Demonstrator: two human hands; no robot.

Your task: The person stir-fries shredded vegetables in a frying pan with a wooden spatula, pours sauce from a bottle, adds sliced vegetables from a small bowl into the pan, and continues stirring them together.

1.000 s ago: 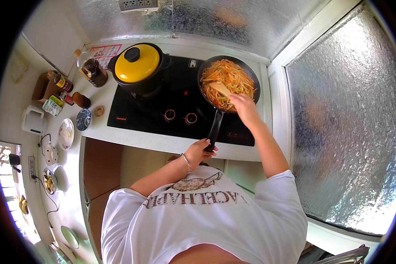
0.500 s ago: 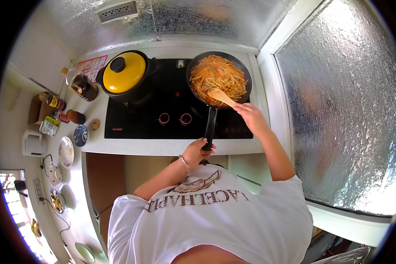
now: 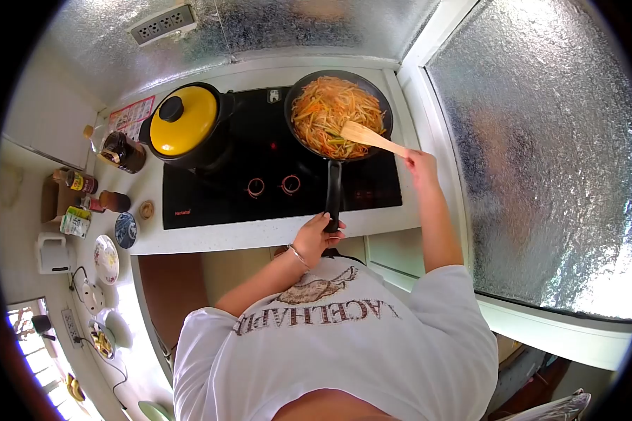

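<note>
A black frying pan point(image 3: 383, 105) full of shredded orange and pale vegetables point(image 3: 330, 109) sits on the right side of the black cooktop point(image 3: 260, 158). My left hand point(image 3: 314, 237) is closed round the end of the pan's handle point(image 3: 334, 189), which points toward my body. With my right hand point(image 3: 420, 165), right of the pan, I grip a wooden spatula point(image 3: 373, 139). The spatula's flat blade rests on the vegetables near the pan's lower right part.
A black pot with a yellow lid point(image 3: 193, 130) stands on the cooktop's left. Further left are a glass bottle point(image 3: 123, 152), jars point(image 3: 114, 201), a blue patterned bowl point(image 3: 126, 230) and a flowered plate point(image 3: 106, 259). A textured window point(image 3: 534, 154) borders the right side.
My right hand has moved right, away from the pan's middle, and more of the spatula shows. The view has shifted. My left hand still holds the handle.
</note>
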